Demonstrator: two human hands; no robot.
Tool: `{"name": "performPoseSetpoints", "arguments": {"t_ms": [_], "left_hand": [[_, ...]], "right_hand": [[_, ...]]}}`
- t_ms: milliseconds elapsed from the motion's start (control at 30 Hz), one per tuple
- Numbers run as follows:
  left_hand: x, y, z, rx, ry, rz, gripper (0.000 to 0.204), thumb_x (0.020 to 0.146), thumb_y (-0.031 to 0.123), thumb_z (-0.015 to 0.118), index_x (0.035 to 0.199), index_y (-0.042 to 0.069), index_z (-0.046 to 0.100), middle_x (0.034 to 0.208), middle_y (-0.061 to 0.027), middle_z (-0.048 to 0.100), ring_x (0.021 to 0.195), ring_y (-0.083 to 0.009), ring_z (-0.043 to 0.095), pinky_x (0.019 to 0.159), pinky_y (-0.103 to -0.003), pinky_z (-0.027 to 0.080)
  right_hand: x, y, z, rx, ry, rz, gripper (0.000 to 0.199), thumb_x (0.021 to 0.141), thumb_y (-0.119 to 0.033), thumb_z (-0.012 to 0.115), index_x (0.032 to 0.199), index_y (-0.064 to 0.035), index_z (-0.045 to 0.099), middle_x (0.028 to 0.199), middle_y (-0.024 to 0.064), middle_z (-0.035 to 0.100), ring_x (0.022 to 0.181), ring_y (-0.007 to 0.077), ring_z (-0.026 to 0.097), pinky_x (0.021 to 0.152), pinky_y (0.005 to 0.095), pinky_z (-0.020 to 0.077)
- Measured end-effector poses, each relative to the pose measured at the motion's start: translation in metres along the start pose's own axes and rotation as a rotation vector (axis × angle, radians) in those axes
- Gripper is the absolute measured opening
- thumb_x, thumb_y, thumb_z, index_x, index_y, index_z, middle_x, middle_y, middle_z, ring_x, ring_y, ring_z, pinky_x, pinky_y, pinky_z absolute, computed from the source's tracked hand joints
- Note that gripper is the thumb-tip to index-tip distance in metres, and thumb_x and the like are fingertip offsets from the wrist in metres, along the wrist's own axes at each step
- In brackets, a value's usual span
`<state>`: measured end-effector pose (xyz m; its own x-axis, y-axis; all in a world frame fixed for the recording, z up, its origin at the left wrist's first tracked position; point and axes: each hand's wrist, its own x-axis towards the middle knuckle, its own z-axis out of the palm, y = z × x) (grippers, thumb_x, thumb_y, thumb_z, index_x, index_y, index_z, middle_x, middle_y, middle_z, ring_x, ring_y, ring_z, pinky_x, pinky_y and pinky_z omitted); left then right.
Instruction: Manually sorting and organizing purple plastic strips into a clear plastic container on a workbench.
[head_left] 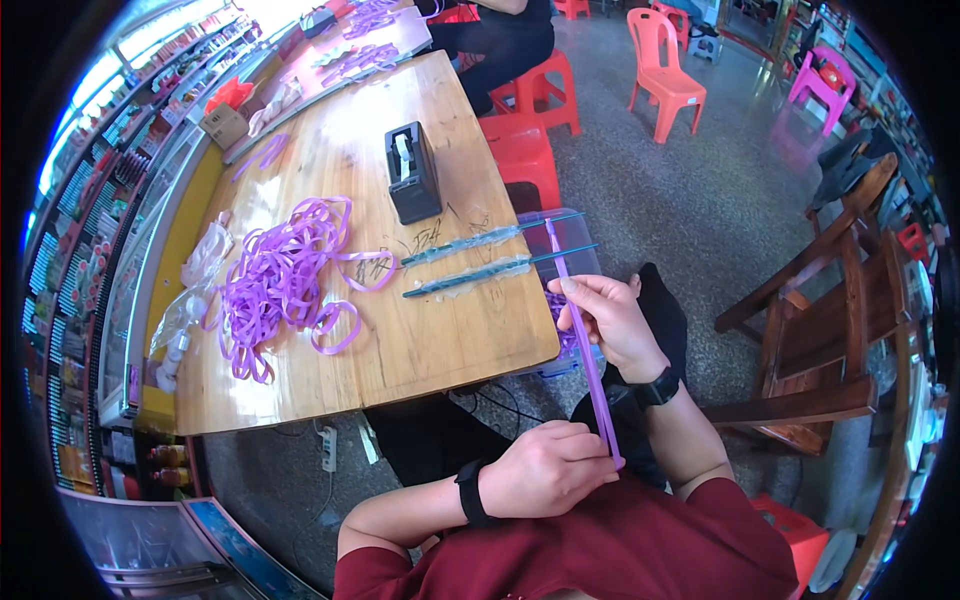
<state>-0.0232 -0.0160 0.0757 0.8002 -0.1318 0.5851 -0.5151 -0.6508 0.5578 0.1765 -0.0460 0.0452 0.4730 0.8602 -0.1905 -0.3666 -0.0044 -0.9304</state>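
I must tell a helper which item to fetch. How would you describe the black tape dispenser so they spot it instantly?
Start at the wooden table. Past the pile of purple loops, toward the far end, stands the tape dispenser. It is the only black, boxy, upright thing there.

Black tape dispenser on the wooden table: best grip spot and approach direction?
Judging from the head view, grip the black tape dispenser across its two long flat side walls, about mid-length, coming down from above. It stands upright as a narrow block with an open top slot, so the parallel sides offer the firmest purchase. The wooden table around it is bare; the purple strips lie apart.
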Motion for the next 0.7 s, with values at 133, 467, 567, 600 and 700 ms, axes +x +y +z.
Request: {"name": "performPoseSetpoints", "arguments": {"t_ms": [133, 467, 567, 600, 700], "left_hand": [[0.005, 0.007, -0.008, 0.042, -0.056, -0.049, 0.023, 0.076, 0.013, 0.077, 0.098, 0.006, 0.073, 0.098, -0.0057, 0.065, 0.078, -0.0199, 0.062, 0.068, -0.034, 0.051], [0.011, -0.002, -0.007, -0.020, -0.054, 0.041, 0.022, 0.081, 0.012, 0.075, 0.100, 0.004, 0.067, 0.121, -0.0104, 0.066, 0.123, -0.0301, 0.058, 0.108, -0.049, 0.043], [0.014, -0.002, -0.014, -0.085, -0.054, 0.065, 0.021, 0.082, 0.010, 0.074, 0.099, 0.003, 0.066, 0.118, -0.0108, 0.067, 0.119, -0.0289, 0.061, 0.107, -0.049, 0.044], [0.017, -0.001, -0.018, -0.092, -0.045, 0.078, 0.021, 0.082, 0.010, 0.074, 0.100, 0.002, 0.066, 0.116, -0.0110, 0.067, 0.117, -0.0288, 0.062, 0.106, -0.049, 0.045], [0.025, 0.002, -0.030, -0.090, -0.019, 0.101, 0.021, 0.082, 0.009, 0.073, 0.100, 0.001, 0.067, 0.114, -0.0116, 0.068, 0.114, -0.0287, 0.064, 0.103, -0.048, 0.048]], "right_hand": [[0.000, 0.000, -0.001, 0.007, -0.018, -0.009, 0.030, 0.100, -0.030, 0.059, 0.111, -0.0039, 0.067, 0.070, 0.0021, 0.066, 0.047, 0.0009, 0.046, 0.043, 0.0154, 0.0316], [0.001, 0.000, -0.002, -0.041, -0.040, 0.004, 0.030, 0.101, -0.030, 0.057, 0.111, -0.0032, 0.065, 0.070, 0.0029, 0.065, 0.048, 0.0014, 0.046, 0.044, 0.0160, 0.0323], [0.000, -0.002, -0.004, -0.139, 0.077, -0.098, 0.025, 0.100, -0.023, 0.058, 0.113, -0.0029, 0.065, 0.074, 0.0024, 0.067, 0.055, 0.0024, 0.051, 0.048, 0.0188, 0.0383], [-0.002, -0.001, -0.005, -0.139, 0.076, -0.096, 0.025, 0.100, -0.023, 0.058, 0.113, -0.0029, 0.065, 0.074, 0.0024, 0.067, 0.055, 0.0024, 0.051, 0.048, 0.0188, 0.0383], [-0.007, -0.004, -0.013, -0.433, 0.144, -0.558, 0.024, 0.093, -0.011, 0.066, 0.116, -0.0062, 0.067, 0.073, 0.0033, 0.066, 0.057, 0.0086, 0.055, 0.054, 0.0233, 0.0436]]}}
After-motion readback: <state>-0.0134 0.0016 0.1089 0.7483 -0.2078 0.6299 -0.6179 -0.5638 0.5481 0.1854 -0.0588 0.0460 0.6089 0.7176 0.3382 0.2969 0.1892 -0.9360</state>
